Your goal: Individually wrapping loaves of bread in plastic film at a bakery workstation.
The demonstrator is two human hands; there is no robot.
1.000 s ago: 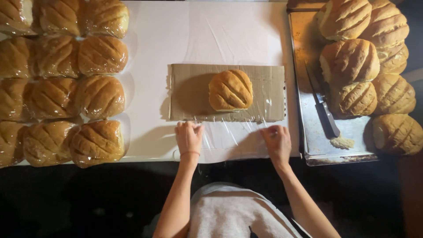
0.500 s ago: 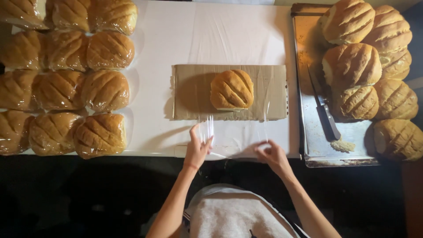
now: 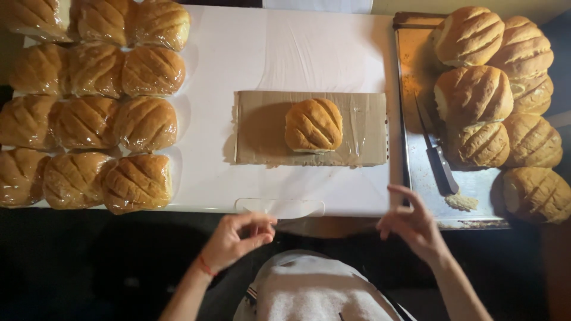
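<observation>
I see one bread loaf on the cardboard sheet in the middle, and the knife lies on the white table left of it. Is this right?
Not quite. The bread loaf is on the cardboard sheet, but the knife lies on the metal tray to its right, as the head view shows.

1. A clear plastic film (image 3: 279,205) stretches from under the bun toward the table's near edge, its loose end pinched at the left hand.
2. A round, golden, scored bun (image 3: 313,124) sits upright on the film-covered brown cardboard sheet (image 3: 363,128), mid-table.
</observation>
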